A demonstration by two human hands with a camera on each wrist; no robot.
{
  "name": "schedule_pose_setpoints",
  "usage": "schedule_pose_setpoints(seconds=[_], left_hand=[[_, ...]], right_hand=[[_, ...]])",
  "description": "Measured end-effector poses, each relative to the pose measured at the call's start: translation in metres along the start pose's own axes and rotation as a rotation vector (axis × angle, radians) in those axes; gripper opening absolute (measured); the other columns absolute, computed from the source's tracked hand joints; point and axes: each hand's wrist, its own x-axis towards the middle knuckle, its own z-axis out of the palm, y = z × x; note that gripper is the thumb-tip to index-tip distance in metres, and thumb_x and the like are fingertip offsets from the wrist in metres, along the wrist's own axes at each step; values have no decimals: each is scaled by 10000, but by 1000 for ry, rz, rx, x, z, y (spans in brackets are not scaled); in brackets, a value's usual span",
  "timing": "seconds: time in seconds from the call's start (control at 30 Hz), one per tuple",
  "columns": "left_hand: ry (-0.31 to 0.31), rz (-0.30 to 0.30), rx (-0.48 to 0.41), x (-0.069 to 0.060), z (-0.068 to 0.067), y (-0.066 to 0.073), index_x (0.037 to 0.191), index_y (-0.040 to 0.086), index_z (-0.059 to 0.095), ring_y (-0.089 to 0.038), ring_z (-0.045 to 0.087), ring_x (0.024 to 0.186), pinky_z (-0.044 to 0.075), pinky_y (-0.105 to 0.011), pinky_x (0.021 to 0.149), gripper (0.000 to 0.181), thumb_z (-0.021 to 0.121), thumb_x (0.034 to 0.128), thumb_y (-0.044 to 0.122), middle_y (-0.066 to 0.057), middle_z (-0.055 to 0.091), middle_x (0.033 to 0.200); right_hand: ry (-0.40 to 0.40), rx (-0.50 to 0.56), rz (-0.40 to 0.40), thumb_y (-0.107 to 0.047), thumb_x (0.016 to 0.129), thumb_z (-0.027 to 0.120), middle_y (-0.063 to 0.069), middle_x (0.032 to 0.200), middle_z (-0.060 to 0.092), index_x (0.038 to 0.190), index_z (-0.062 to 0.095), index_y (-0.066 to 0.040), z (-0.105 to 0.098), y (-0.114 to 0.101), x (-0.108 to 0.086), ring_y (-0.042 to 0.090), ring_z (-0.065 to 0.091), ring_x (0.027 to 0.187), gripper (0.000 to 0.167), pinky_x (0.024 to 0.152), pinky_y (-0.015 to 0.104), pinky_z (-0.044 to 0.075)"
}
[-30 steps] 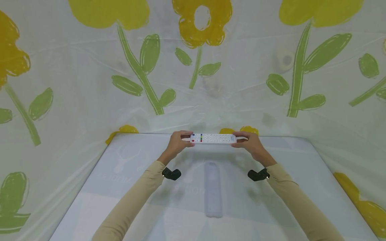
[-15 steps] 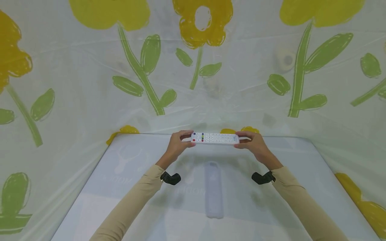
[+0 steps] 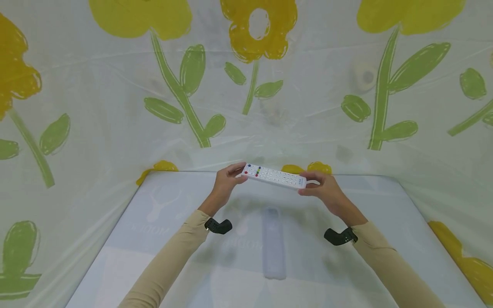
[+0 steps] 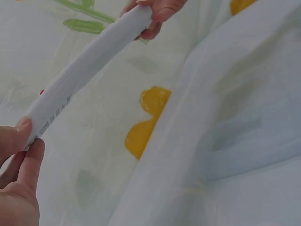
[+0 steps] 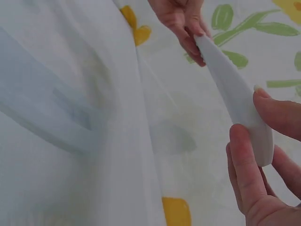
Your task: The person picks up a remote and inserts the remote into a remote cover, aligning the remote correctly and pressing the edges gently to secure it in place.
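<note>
A white remote control (image 3: 274,176) is held up above the far part of the table, its button face toward the head camera. My left hand (image 3: 226,183) pinches the end with the red and blue buttons. At the other end, my right hand (image 3: 325,191) grips it between thumb and fingers. The remote slopes down toward the right. Its plain underside and a printed strip show in the left wrist view, where the left hand (image 4: 21,176) has thumb and fingers on the near end. In the right wrist view the right hand (image 5: 263,188) clasps the nearer end.
On the white table (image 3: 154,256) lies a translucent sleeve-like cover (image 3: 274,244), lengthwise in front of me between the forearms. Behind the table hangs a white cloth (image 3: 308,94) printed with yellow flowers and green leaves. A dark wrist camera (image 3: 218,226) sits on the left wrist.
The remote has gone from nearly level to tilted, its left end raised and its right end lowered. The right hand has shifted slightly right and down. The cover stays where it was.
</note>
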Motion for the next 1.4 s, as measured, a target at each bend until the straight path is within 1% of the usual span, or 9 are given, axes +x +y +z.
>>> schedule_pose_setpoints(seconds=[0.17, 0.33, 0.5, 0.6, 0.8, 0.93, 1.07, 1.23, 1.4], left_hand=[[15, -20, -114, 2, 5, 1, 1275, 34, 577, -190, 514, 1209, 465, -264, 938, 422, 604, 869, -82, -80, 535, 1321], [8, -26, -209, 3, 11, 2, 1296, 5, 544, -219, 513, 1204, 451, -256, 954, 406, 574, 896, -62, -104, 511, 1330], [38, -50, -305, 6, 19, 2, 1290, -9, 539, -232, 511, 1188, 461, -258, 945, 398, 566, 898, -71, -121, 503, 1316], [56, -61, -388, 9, 22, 3, 1294, -38, 522, -253, 510, 1180, 468, -266, 940, 404, 553, 895, -92, -152, 498, 1307], [74, -68, -525, 14, 27, 3, 1314, -80, 478, -290, 492, 1205, 471, -270, 935, 425, 515, 894, -123, -204, 477, 1323], [67, -74, -564, 13, 30, 4, 1330, -67, 464, -295, 465, 1236, 475, -261, 927, 442, 502, 894, -129, -211, 453, 1342], [56, -91, -582, 13, 34, 4, 1367, -45, 435, -302, 443, 1254, 464, -281, 948, 482, 501, 897, -122, -207, 425, 1363], [48, -120, -574, 11, 39, 6, 1387, 9, 430, -318, 423, 1257, 407, -390, 1020, 516, 515, 892, -111, -186, 398, 1384], [27, -159, -559, 8, 44, 6, 1418, 57, 391, -308, 406, 1266, 379, -451, 1028, 554, 511, 902, -102, -159, 373, 1411]], right_hand=[[-33, 24, -6, -93, 781, 771, 109, 1339, 471, 1300, 536, -53, 4, -1, -7, 311, 562, 1032, 571, 892, 307, 504], [-84, 83, -3, -88, 780, 770, 106, 1380, 427, 1334, 507, -45, 7, -1, -13, 338, 517, 1081, 614, 920, 344, 491], [-148, 128, -10, -103, 817, 737, 120, 1397, 385, 1350, 473, -20, 11, -3, -20, 332, 485, 1103, 600, 920, 347, 488], [-172, 138, -7, -113, 833, 719, 124, 1380, 397, 1349, 468, -24, 14, -4, -21, 329, 474, 1097, 581, 907, 349, 493], [-201, 134, -20, -119, 801, 749, 119, 1372, 425, 1352, 491, -77, 19, -6, -23, 345, 489, 1084, 610, 906, 380, 494], [-231, 138, -31, -101, 791, 754, 140, 1376, 416, 1366, 479, -91, 24, -9, -23, 336, 524, 1065, 637, 880, 357, 503], [-235, 140, -33, -115, 780, 771, 154, 1366, 419, 1373, 478, -104, 28, -11, -23, 318, 536, 1057, 661, 873, 353, 507], [-253, 157, -44, -102, 786, 765, 173, 1375, 406, 1388, 455, -93, 31, -12, -23, 319, 529, 1074, 678, 882, 354, 504], [-282, 189, -55, -67, 792, 752, 190, 1395, 391, 1414, 417, -85, 35, -12, -23, 318, 500, 1121, 707, 895, 360, 497]])
